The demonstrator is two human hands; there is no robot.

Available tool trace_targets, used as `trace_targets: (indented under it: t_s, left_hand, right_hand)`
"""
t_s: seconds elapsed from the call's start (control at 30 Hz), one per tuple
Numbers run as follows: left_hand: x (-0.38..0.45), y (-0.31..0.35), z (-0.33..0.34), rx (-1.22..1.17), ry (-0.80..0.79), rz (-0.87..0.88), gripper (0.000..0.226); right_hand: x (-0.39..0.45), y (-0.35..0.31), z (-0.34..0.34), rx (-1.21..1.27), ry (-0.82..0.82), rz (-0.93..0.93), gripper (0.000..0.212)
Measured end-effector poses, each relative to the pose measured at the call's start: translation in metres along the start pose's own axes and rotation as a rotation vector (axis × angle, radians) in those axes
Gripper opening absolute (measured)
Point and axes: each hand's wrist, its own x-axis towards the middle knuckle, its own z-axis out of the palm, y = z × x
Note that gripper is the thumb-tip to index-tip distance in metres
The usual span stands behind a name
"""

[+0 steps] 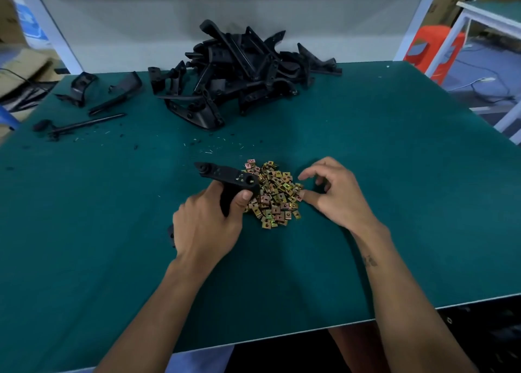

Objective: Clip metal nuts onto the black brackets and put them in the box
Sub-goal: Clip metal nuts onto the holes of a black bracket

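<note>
My left hand (208,223) grips a black bracket (225,179) by its lower arm, holding its flat perforated end just left of a heap of small gold-coloured metal nuts (275,195) on the green table (394,203). My right hand (335,192) hovers at the right edge of the heap, fingers curled, thumb tip touching the nuts; whether it pinches one I cannot tell. A big pile of black brackets (242,73) lies at the back middle of the table. No box is in view.
Loose black parts (81,87) and a black rod-like tool (84,124) lie at the back left, with small scraps scattered mid-table. White frame posts stand at both back corners. An orange stool (434,51) and another bench stand off to the right.
</note>
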Motion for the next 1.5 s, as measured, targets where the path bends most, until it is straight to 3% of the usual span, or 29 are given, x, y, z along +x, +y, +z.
trace_targets:
  t_s: [0.3,0.5,0.83,0.93,1.13,1.37,1.5]
  left_hand:
    - [-0.003,0.011,0.006,0.01,-0.04,0.138,0.051]
    - [-0.004,0.012,0.01,0.013,-0.077,0.176,0.054]
    - [-0.005,0.011,0.009,0.005,-0.085,0.205,0.053]
    - [-0.005,0.011,0.009,0.007,-0.109,0.199,0.051]
    - [-0.005,0.012,0.009,0.096,-0.167,0.169,0.051]
    - [-0.003,0.014,0.007,0.143,-0.152,0.107,0.045]
    - [-0.004,0.016,0.007,0.187,-0.17,0.081,0.048]
  right_hand:
    - [0.003,-0.013,0.027,-0.173,0.031,-0.138,0.01]
    - [0.002,-0.016,0.034,-0.253,0.062,-0.178,0.004]
    - [0.001,-0.023,0.029,0.155,0.255,-0.059,0.006]
    - [-0.001,-0.028,0.026,0.418,0.196,-0.034,0.015]
    - [-0.014,-0.048,0.042,0.671,0.046,-0.045,0.025]
    - [-0.015,-0.056,0.044,0.969,0.133,0.137,0.022]
    - [-0.017,-0.057,0.045,0.963,0.132,0.204,0.018]
